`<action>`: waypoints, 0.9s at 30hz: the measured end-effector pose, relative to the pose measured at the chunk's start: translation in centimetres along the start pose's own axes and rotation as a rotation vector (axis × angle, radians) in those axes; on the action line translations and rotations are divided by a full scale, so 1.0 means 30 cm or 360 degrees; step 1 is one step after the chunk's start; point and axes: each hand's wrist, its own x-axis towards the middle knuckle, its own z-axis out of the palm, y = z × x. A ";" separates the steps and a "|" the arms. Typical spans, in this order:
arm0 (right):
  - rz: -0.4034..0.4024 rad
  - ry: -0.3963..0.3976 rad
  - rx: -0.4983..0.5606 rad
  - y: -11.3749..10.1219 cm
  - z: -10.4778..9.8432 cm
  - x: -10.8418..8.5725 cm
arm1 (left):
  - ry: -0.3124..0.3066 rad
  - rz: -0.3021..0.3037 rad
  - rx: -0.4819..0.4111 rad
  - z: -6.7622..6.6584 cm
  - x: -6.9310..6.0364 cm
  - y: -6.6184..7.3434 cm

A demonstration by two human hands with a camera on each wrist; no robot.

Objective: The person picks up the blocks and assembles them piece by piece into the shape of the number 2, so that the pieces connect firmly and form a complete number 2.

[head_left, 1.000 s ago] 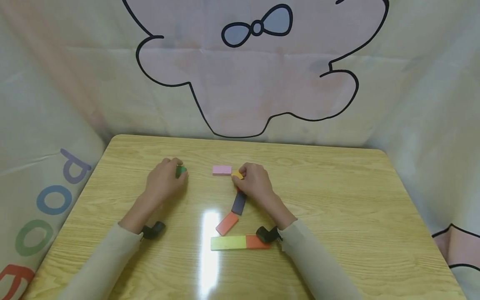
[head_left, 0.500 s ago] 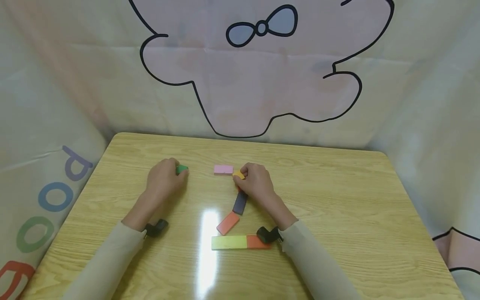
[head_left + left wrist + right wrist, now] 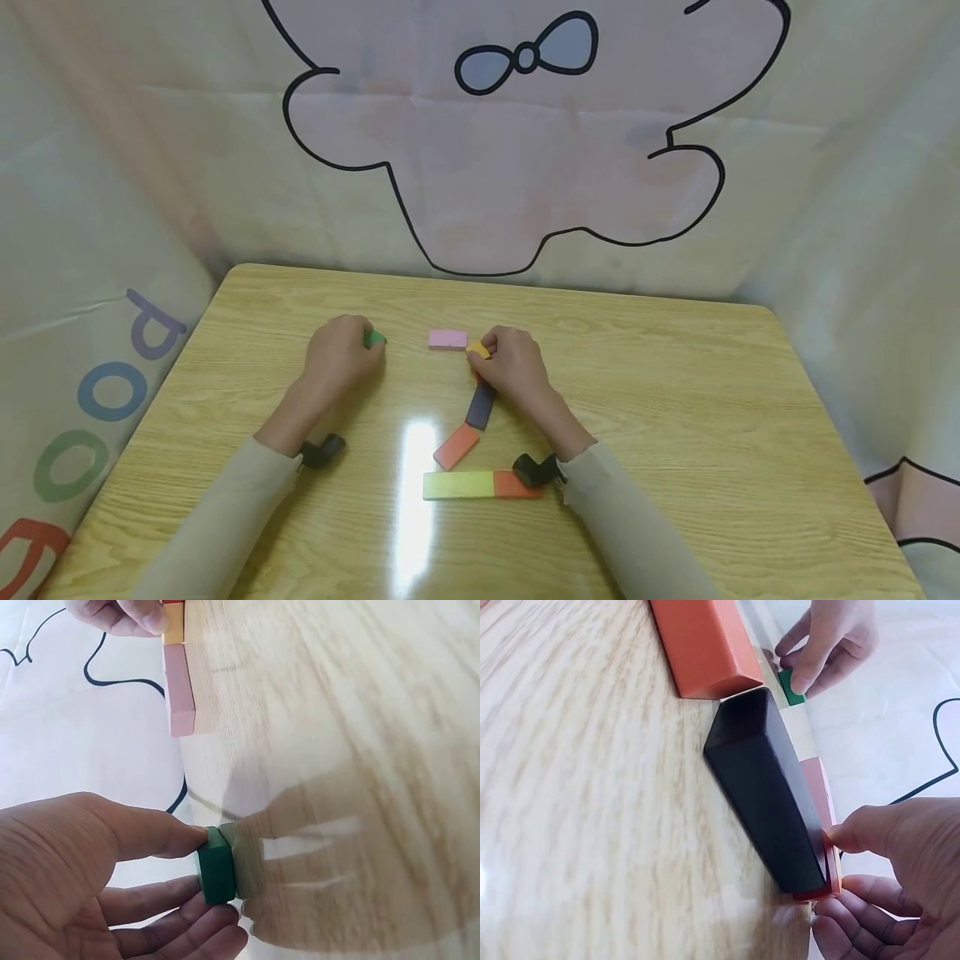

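My left hand (image 3: 339, 354) pinches a green block (image 3: 217, 874) between thumb and fingers, left of the pink block (image 3: 447, 339) and apart from it. Whether the green block touches the tabletop, I cannot tell. With thumb and forefinger, my right hand (image 3: 517, 362) holds a yellow-orange block (image 3: 477, 349) at the pink block's right end. Below it a red block (image 3: 478, 379) shows only a sliver, mostly covered by the right hand. A black block (image 3: 769, 802) follows, then an orange block (image 3: 456, 447) angled down to the left, forming a bent line.
Nearer me lie a yellow-green block (image 3: 458, 485) and an orange-red block (image 3: 516, 484), end to end. A black wrist camera (image 3: 536, 471) overlaps the latter's right end. The wooden table (image 3: 675, 400) ends at a printed cloth (image 3: 480, 192) behind and at both sides.
My left hand has slid a little to the right with the green block, closer to the pink one. My right hand stays at the yellow-orange block; the other blocks keep their places.
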 end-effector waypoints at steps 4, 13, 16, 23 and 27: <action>0.0024 -0.0006 0.0005 0.001 -0.004 0.002 | 0.0003 0.0012 -0.0010 0.002 0.003 0.008; 0.0047 0.0006 0.0019 0.014 -0.018 0.002 | 0.0002 0.0105 -0.0032 0.026 0.031 0.050; 0.0070 0.0018 0.0030 0.017 -0.027 0.002 | 0.0005 0.0136 -0.0041 0.035 0.047 0.070; 0.0082 0.0011 0.0030 0.019 -0.023 0.007 | -0.0021 0.0190 -0.0025 0.058 0.047 0.103; 0.0059 -0.0010 0.0032 0.006 -0.007 0.004 | -0.0025 0.0176 0.0003 0.064 0.028 0.106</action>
